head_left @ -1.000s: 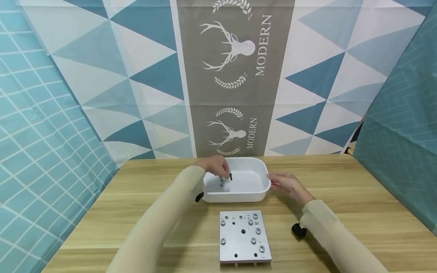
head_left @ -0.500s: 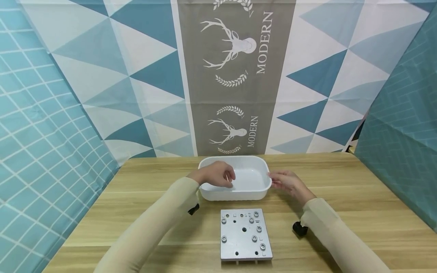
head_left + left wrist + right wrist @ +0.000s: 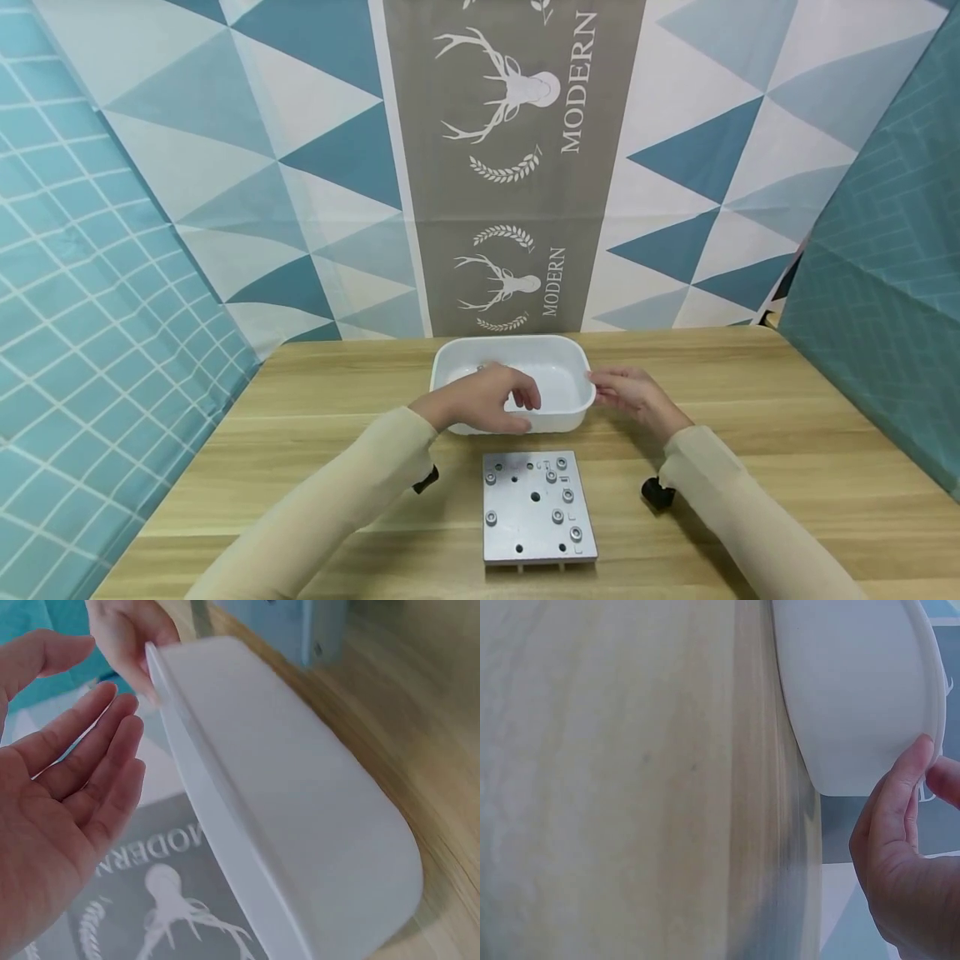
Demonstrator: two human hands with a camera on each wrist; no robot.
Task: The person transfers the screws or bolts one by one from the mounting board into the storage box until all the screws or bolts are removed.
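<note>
"Bin (image 3: 561,422): where was it?"
"On the table (image 3: 750,417), just beyond the plate (image 3: 525,523)."
"Were you gripping it?"
"My right hand (image 3: 633,392) pinched one end; my left hand (image 3: 491,398) hung loosely open."

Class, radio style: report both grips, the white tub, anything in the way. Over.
Left grip empty, over the tub. Right grip pinching its rim. Tub on table beyond metal plate. In the way: left grip, partly hiding the tub's inside.
</note>
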